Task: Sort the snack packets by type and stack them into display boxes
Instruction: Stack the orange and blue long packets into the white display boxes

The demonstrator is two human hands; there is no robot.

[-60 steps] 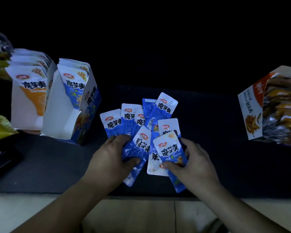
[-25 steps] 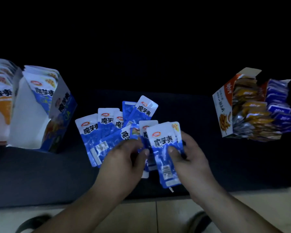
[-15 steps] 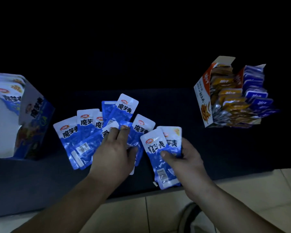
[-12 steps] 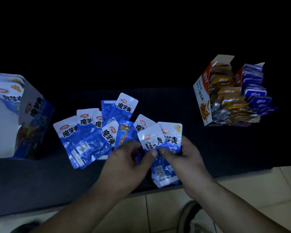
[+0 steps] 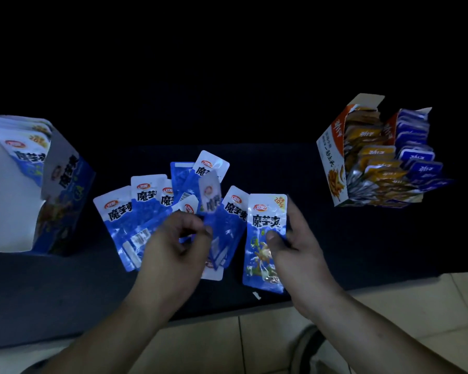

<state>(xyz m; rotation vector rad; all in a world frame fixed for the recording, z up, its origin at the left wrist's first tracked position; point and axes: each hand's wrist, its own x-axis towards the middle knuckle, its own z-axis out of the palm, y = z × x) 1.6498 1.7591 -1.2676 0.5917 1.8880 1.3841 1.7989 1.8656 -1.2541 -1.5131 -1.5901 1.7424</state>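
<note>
Dark bench at frame centre carries fanned blue packets; left grip pinches a blurred packet, right grip clasps a front-facing packet, thumb across it.

Dark tabletop, pale tiled floor, dim light

Reaches in w/ both forearms from bottom edge, angled inward. Pinches blurred packet w/ L hand, fingers curled, back of hand up. Grips upright packet w/ R hand, thumb pressed across front, fingers wrapped behind right edge.
</note>
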